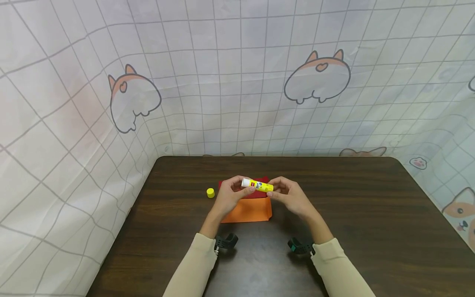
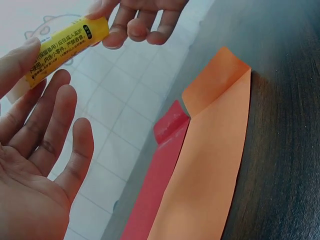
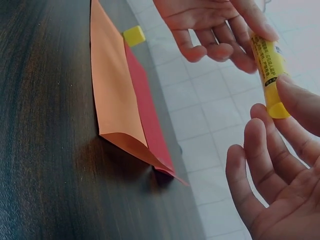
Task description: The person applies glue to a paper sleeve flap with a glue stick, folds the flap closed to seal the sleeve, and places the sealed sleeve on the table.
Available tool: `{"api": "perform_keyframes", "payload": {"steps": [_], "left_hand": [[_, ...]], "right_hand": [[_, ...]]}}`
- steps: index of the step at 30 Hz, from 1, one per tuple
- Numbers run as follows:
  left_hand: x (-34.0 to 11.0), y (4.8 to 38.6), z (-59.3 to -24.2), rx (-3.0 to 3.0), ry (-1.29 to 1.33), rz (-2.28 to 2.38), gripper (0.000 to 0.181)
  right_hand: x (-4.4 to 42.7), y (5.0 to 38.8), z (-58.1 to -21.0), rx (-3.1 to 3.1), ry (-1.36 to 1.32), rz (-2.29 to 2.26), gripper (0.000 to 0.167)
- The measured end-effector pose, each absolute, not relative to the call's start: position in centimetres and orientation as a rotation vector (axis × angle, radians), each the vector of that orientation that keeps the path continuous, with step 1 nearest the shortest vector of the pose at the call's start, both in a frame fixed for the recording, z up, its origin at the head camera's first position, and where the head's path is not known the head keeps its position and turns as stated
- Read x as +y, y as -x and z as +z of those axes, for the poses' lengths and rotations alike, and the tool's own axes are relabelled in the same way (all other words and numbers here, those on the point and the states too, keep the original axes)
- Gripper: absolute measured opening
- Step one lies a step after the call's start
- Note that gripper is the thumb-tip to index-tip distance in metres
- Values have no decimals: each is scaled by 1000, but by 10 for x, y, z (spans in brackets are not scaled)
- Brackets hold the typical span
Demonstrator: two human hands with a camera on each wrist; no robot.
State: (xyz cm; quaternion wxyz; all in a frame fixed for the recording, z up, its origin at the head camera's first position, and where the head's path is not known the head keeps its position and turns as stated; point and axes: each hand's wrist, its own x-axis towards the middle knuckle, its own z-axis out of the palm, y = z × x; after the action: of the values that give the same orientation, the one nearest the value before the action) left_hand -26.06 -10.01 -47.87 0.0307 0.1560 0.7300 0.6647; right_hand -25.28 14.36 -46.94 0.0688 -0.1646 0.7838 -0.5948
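Note:
A yellow glue stick [image 1: 261, 186] with a white end is held in the air between both hands. Thumb and fingers of the left hand [image 1: 231, 195] pinch it near the white end. At its yellow base the right hand [image 1: 291, 195] pinches it between thumb and fingers. In the right wrist view, the other fingers of the right hand [image 3: 280, 170] are spread, off the stick. Below lie an orange paper piece [image 1: 248, 211] with a folded flap [image 2: 215, 82] and a red paper piece [image 1: 256, 193], side by side on the table.
The yellow cap [image 1: 210, 193] stands on the dark wooden table [image 1: 345, 214], left of the papers. A white gridded cloth [image 1: 230, 82] with cartoon animals hangs behind and beside the table. Dark bands [image 1: 226, 241] are worn at the wrists.

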Motion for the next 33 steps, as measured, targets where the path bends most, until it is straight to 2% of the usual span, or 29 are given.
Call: {"api": "perform_keyframes", "payload": {"steps": [21, 33], "left_hand": [[-102, 260, -476, 2245, -478, 2062, 31], [-102, 259, -473, 2192, -503, 2080, 33]], "right_hand": [[143, 256, -472, 2366, 515, -1703, 33], [143, 256, -473, 2321, 560, -1703, 51]]}}
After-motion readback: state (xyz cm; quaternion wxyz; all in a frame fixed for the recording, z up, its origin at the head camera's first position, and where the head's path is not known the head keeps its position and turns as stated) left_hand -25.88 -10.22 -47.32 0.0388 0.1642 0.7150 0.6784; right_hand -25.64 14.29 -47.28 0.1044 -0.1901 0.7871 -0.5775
